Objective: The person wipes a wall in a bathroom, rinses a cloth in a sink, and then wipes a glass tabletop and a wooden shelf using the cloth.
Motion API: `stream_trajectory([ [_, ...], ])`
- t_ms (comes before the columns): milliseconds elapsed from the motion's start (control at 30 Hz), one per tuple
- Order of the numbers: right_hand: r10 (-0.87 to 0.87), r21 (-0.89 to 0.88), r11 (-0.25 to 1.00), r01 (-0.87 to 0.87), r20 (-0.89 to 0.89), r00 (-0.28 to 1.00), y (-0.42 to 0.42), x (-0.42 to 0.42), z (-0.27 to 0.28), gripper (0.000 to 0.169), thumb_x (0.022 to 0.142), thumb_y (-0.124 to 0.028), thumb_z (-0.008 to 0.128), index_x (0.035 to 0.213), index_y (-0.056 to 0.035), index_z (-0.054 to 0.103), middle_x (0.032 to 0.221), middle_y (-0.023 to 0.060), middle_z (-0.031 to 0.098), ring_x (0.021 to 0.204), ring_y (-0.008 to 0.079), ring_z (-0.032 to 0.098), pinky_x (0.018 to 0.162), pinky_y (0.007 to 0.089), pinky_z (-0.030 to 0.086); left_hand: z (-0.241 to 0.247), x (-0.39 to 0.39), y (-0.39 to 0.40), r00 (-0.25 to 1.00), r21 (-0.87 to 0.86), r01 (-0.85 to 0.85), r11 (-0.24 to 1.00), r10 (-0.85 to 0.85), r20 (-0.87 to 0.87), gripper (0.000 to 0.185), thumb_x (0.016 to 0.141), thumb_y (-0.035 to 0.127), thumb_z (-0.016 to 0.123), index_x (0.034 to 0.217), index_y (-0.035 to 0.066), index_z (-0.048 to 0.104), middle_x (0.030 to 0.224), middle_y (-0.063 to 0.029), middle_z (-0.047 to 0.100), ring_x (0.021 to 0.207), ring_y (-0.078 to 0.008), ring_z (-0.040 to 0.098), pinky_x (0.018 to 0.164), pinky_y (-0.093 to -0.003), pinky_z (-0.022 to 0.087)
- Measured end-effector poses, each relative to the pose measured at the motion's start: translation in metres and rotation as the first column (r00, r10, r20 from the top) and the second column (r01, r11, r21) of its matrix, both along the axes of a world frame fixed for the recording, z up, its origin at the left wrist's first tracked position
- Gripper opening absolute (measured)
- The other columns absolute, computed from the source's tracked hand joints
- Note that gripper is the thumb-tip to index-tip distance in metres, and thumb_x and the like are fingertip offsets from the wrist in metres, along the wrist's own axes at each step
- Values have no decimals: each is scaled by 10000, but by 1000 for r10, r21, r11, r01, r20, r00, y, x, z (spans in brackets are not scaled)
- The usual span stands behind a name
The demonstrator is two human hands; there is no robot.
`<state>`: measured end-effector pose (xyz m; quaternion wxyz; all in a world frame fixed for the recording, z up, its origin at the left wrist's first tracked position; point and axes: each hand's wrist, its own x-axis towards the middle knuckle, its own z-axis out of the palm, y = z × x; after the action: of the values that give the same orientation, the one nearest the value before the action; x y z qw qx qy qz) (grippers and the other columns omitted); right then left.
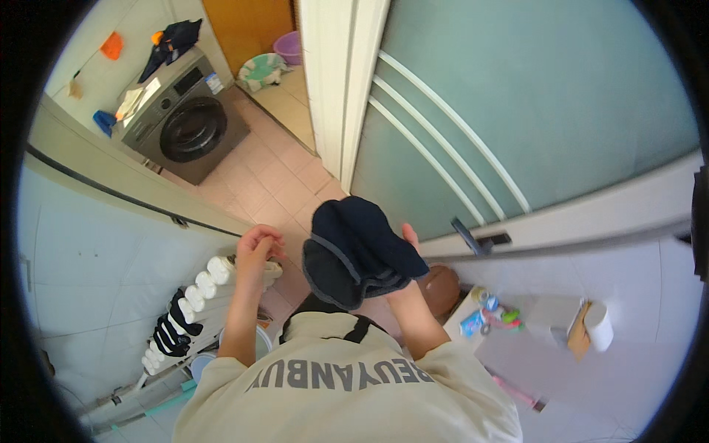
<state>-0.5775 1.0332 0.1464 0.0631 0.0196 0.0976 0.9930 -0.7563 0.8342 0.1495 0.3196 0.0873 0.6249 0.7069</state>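
Observation:
A dark navy cloth item (360,238) with grey edging and a black-grey lining is bunched in front of my chest. It looks like a folded cap or small garment; its exact kind is unclear. My right hand (410,235) holds it from behind and below, with one fingertip and the wrist showing and the rest covered by the cloth. To the left of the cloth and apart from it, my left hand (260,243) is raised with loosely curled fingers and nothing visible in it.
A frosted glass door (443,138) with a lever handle (471,238) stands at the right. Through the doorway is a front-loading washing machine (188,122). A white radiator (206,283) with black cloth (174,332) lines the left wall. Small items and a paper roll (598,326) lie at the right.

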Motion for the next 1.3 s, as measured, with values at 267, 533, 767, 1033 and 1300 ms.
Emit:
stream_trajectory([
  [267, -129, 427, 903, 49, 159, 979, 73, -97, 6, 708, 883, -425, 409, 1438, 9, 343, 1489, 158, 362, 1367, 335, 341, 1160, 445, 199, 2, -130, 35, 677, -300, -319, 899, -5, -736, 115, 832, 20, 552, 921, 33, 626, 865, -94, 619, 811, -225, 615, 689, -335, 486],
  [533, -25, 280, 955, -94, 392, 920, 112, -157, -14, 645, 879, -381, 462, 1400, -5, 416, 1421, 165, 454, 1285, 347, 449, 1104, 475, 318, 13, -220, -7, 367, -362, -662, 656, -137, -920, 121, 773, 27, 600, 885, 61, 631, 845, -119, 580, 854, -320, 572, 720, -421, 460],
  [767, 119, 312, 911, -271, 428, 896, 136, -295, -21, 583, 874, -335, 496, 1350, 1, 479, 1347, 160, 532, 1228, 339, 512, 1082, 464, 356, -26, -285, 11, 732, -719, -417, 555, -264, -628, 106, 814, 85, 592, 900, 66, 651, 899, -136, 641, 900, -325, 607, 786, -415, 469],
  [1033, 275, 324, 846, -423, 415, 867, 170, -471, 4, 545, 844, -319, 539, 1286, 0, 534, 1280, 175, 578, 1177, 343, 550, 1040, 466, 403, -141, -386, -41, 894, -913, -395, -106, -275, -355, 202, 796, 240, 613, 935, 116, 691, 1031, -79, 664, 1017, -330, 593, 907, -582, 374],
  [1300, 317, 324, 817, -478, 440, 840, 175, -615, 3, 547, 841, -307, 540, 1291, 3, 527, 1289, 164, 576, 1179, 344, 546, 1047, 474, 394, -187, -420, -70, 731, -693, 682, -233, 181, 658, 509, 845, 376, 601, 1324, 209, 563, 1389, -70, 516, 1283, -377, 453, 975, -702, 265],
])
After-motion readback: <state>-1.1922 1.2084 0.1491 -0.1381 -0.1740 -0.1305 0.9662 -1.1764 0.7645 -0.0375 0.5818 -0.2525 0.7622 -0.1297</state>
